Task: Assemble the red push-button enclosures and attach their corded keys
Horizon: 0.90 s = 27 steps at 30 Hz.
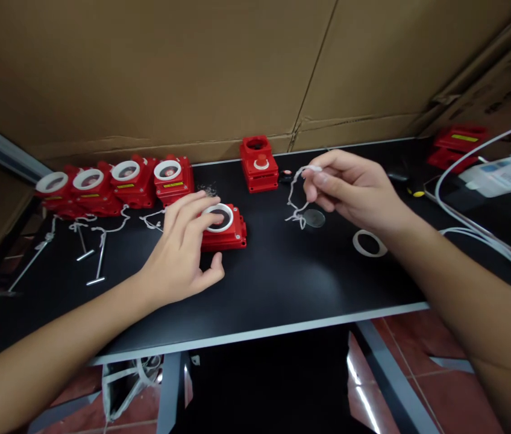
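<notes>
My left hand (187,247) lies over a red box (225,239) with a white ring (228,218) on its top. Its fingers are spread over the box's left side, and the thumb stays apart in front. Between thumb and fingertips, my right hand (350,187) pinches a white string (292,191) above the table. The string's lower end is knotted and hangs by a clear round disc (314,218). A loose white ring (370,243) lies on the table below my right forearm.
Several red boxes with white rings (168,170) line the back left, with strings and metal T-shaped rods (100,259) in front. Another red box (259,169) stands at the back. White cables (499,244), a phone (490,211) and more red parts (457,144) occupy the right. Cardboard (169,72) walls the back.
</notes>
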Tool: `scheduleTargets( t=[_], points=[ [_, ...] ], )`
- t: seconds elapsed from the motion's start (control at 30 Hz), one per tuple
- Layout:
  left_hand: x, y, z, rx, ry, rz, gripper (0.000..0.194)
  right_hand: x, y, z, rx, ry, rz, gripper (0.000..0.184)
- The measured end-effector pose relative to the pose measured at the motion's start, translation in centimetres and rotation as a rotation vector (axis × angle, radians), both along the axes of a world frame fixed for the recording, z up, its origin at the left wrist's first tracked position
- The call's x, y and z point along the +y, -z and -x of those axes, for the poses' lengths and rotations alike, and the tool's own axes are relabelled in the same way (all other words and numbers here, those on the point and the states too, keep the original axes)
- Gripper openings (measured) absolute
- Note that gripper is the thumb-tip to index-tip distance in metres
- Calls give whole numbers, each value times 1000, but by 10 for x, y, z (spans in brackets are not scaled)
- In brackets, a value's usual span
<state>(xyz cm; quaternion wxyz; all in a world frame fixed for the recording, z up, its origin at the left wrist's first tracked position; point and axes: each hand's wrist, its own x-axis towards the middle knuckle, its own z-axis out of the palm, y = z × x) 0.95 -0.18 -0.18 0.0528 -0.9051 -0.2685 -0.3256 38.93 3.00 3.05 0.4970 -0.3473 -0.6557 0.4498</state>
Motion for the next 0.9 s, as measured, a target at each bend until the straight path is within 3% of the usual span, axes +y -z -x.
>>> scheduleTargets(
  t=[0.1, 0.2, 0.3, 0.37, 0.53, 0.73, 0.9],
  points=[
    [-4, -2, -3, -10, 52, -31, 74, -6, -1, -1, -100, -104, 61, 49],
    [-6, -1, -6, -20, 90, -42, 66, -8, -2, -7, -349, -172, 61, 50],
    [-8, 0, -7, -22, 106, -6, 66, -4, 2, -15, -639, -116, -76, 48],
    [-8, 0, -7, -25, 115, 24, 69, 0, 5, -21, -709, -61, -145, 44],
    [-8, -2, -5, 2, 117, 54, 65, 2, 0, -27, -568, -7, -114, 39],
    [-12, 0, -5, 35, 173, -31, 62, -16, -16, -9, -243, -332, 145, 38],
    [-22, 5, -10, 109, 250, -87, 81, -26, -2, 12, -165, -553, 231, 38]
  ],
)
